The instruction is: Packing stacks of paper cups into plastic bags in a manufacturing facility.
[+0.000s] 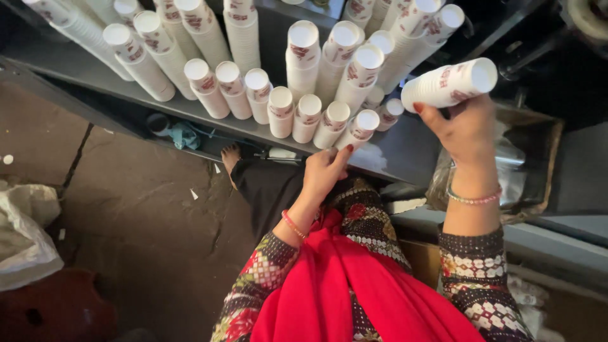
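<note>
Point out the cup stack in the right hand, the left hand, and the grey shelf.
cup stack (451, 83), head view, middle of its side wall.
left hand (324, 172), head view, back of the hand.
grey shelf (405, 149), head view, bare top surface.

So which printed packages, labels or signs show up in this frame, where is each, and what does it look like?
Stacks of paper cups: inverted in rows on the grey shelf; white, with dark red printed motifs.
Held cup stack: in the right hand, lying sideways above the shelf's right end; white, same red print.
Front-row cup stack: at the left hand fingertips; same design.
Plastic bag: on the floor, far left; white, crumpled, unprinted.
No signs or screens.
</note>
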